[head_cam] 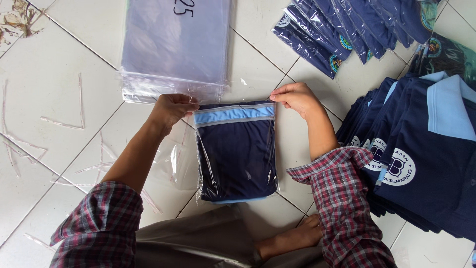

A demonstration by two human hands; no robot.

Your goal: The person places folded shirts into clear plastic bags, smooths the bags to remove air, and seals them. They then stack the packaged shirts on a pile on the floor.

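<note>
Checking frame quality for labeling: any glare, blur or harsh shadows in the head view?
Head view: soft, even daylight with only faint shadows under the left hand and right hand. Mild glare streaks show on the clear bag around the folded navy shirt and on the stack of empty plastic bags. Focus is sharp throughout, with no motion blur and slight wide-angle stretch at the edges.

The folded navy cloth garment point(237, 159) is matt; its clear plastic bag point(204, 164) is glossy, as are the smooth white floor tiles point(59, 84).
</note>
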